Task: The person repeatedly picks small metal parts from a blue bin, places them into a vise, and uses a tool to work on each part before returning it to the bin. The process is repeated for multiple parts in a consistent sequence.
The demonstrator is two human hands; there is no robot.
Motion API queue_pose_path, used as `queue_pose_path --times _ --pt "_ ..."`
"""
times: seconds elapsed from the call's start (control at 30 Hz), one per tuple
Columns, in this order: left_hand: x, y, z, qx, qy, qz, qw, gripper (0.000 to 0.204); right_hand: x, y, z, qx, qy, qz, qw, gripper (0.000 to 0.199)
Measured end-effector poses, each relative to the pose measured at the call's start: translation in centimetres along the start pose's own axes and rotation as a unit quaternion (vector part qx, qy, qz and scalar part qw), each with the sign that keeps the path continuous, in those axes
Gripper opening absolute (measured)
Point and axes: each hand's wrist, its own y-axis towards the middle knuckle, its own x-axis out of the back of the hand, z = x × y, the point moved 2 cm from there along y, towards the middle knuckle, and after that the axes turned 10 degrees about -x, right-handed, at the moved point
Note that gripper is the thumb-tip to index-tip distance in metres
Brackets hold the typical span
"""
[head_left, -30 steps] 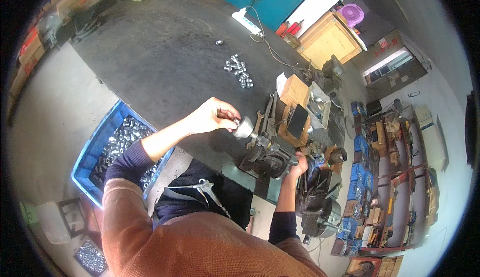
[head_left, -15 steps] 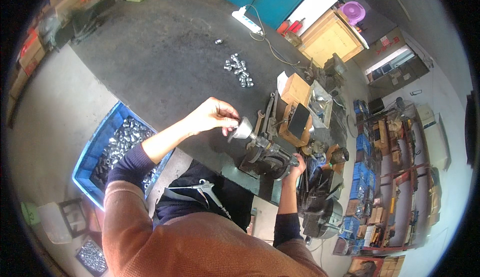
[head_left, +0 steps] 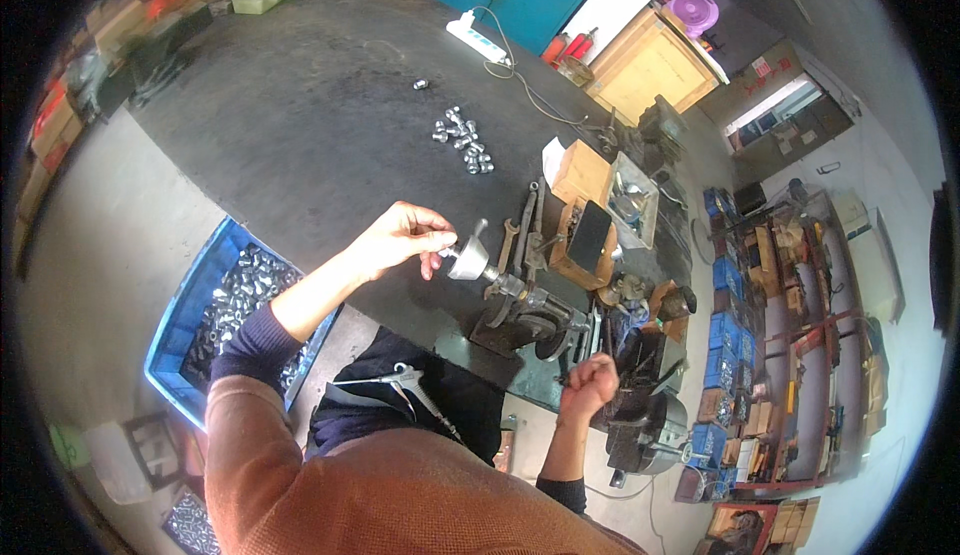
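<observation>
My left hand (head_left: 405, 240) pinches a small shiny metal part (head_left: 452, 252) at the mouth of a silver cone-shaped cup (head_left: 470, 259). The cup sits on the end of a dark bench-mounted fixture (head_left: 535, 310) with a brass-coloured collar. My right hand (head_left: 590, 385) is closed like a fist, below the fixture's right end. Whatever its fingers hold, if anything, is hidden. Farther off on the dark bench lies a loose group of metal fittings (head_left: 464, 138), with a single fitting (head_left: 420, 85) apart from them.
A blue crate (head_left: 180, 327) full of metal fittings stands at left. An air blow gun (head_left: 410, 385) lies by my lap. Wrenches (head_left: 522, 227), a cardboard box holding a black phone (head_left: 588, 236) and a vise (head_left: 645, 430) are at right. A power strip (head_left: 476, 39) lies at the back.
My right hand has moved down, away from the fixture's right end. My left hand stays at the cup, pulled slightly left, and the small metal part now shows. The whole view has shifted slightly.
</observation>
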Motion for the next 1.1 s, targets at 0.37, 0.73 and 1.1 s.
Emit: queue_pose_path --times 0.37,0.73,1.1 --pt "3.4 -4.9 -1.2 0.022 0.144 -0.064 0.987 0.016 -2.5 9.9 -0.3 0.086 -0.097 -0.017 0.991 0.013" --pt "11.6 -22.9 0.5 0.146 0.747 -0.034 0.648 0.017 -0.5 -0.5 0.1 0.058 0.021 -0.007 0.998 0.015" --pt "7.5 8.1 5.9 -0.078 0.620 -0.004 0.781 0.023 2.2 5.7 -6.7 0.034 -0.039 -0.161 0.986 0.010"
